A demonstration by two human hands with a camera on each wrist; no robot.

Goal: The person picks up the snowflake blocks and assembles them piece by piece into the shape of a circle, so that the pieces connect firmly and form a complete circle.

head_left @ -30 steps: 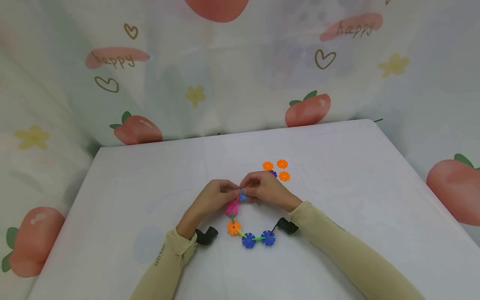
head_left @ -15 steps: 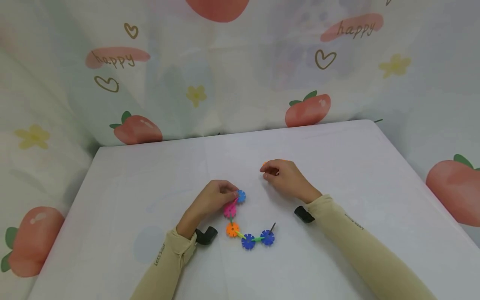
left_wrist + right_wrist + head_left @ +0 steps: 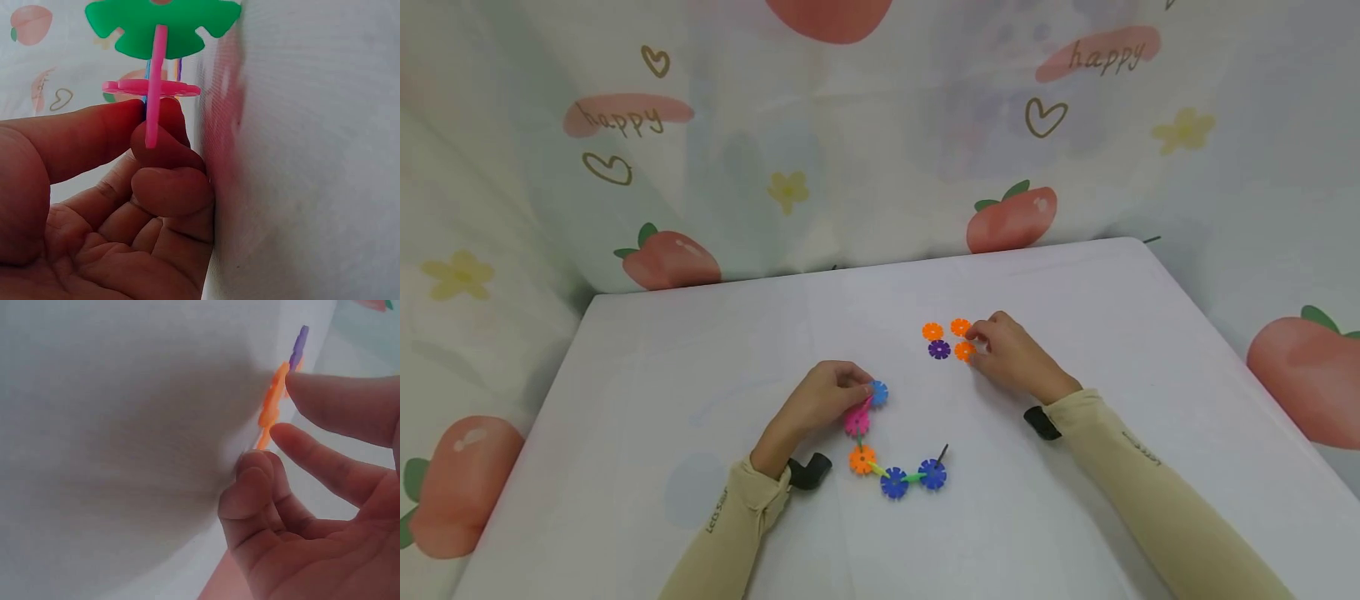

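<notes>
A curved chain of notched plastic snowflake discs lies on the white table. My left hand (image 3: 823, 404) pinches the light blue disc (image 3: 881, 393) at its upper end between thumb and fingers. Down the chain come a pink disc (image 3: 857, 423), an orange disc (image 3: 862, 460) and two dark blue discs (image 3: 894, 483), linked by edge-on discs; in the left wrist view a green disc (image 3: 162, 44) stands closest. My right hand (image 3: 1018, 358), thumb and index parted, has its fingertips right at the nearer loose orange disc (image 3: 963, 352).
Beside that disc lie two more loose orange discs (image 3: 932, 332) and a purple disc (image 3: 938, 349). A dark edge-on disc (image 3: 942, 454) sticks up from the chain's right end. Behind the table (image 3: 737, 333) hangs a printed curtain (image 3: 880, 150).
My right hand has left the light blue disc and moved right and away to the loose discs, uncovering the purple one. My left hand stays at the chain's upper end.
</notes>
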